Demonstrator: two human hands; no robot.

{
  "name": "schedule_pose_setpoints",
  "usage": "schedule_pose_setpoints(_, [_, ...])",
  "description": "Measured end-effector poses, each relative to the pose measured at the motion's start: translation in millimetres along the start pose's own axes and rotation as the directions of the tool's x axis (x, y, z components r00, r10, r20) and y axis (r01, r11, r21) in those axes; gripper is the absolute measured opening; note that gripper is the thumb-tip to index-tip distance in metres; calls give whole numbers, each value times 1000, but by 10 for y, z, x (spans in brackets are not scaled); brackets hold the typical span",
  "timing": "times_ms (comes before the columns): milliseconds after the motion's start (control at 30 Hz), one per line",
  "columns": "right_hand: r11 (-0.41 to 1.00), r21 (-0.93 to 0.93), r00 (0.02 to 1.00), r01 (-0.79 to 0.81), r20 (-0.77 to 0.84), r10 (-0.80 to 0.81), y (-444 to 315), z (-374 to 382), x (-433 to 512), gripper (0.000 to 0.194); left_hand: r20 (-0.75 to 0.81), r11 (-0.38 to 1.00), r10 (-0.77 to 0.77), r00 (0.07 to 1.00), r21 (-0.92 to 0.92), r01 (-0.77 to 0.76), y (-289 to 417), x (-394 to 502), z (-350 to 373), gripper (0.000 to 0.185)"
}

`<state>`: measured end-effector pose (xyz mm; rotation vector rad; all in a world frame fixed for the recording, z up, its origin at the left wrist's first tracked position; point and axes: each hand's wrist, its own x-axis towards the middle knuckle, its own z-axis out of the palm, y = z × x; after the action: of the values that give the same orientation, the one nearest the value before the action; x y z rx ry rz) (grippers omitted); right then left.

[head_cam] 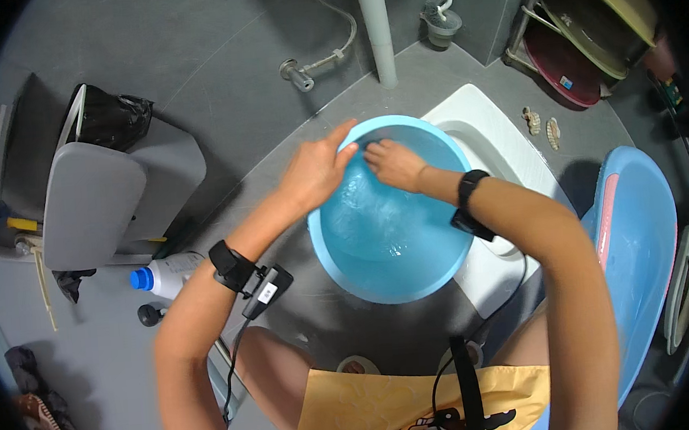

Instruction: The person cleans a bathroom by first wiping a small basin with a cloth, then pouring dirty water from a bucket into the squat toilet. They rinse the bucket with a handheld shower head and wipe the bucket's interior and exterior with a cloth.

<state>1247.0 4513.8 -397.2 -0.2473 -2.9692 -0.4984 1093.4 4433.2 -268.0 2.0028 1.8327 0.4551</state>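
Note:
A round light-blue plastic basin (330, 270) is in the middle of the view, with moving water (375, 219) inside. It overlaps the edge of a white squat toilet (475, 290). My left hand (316, 168) grips the basin's far left rim, thumb over the inner side and fingers along the outside. Inside the basin, close to the far wall, is my right hand (398, 164), its fingers bent together and pointing left. Whether anything is under those fingertips is hidden. Black straps with small devices are around both wrists.
A grey bin (95, 202) with a black bag and a white bottle (169, 275) with a blue cap stand left. At right are a blue baby bath (640, 242), two brushes (531, 121) and a rack of basins (568, 73). A pipe (377, 33) rises behind; cables hang from my wrists.

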Motion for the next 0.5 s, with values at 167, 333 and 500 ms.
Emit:
schedule_pose_setpoints(167, [825,399,915,-400,221,337,-345,766,230,26,17,991,-28,999,-131,30,196,-69,52,35])
schedule_pose_setpoints(333, [895,202,683,-397,716,141,-756,1379,-294,40,14,981,-71,997,-180,72,370,37,47,32])
schedule_pose_setpoints(500, [597,591,628,-542,758,-179,-1211,664,349,26,-190,964,-60,980,-268,7,213,29,200,29])
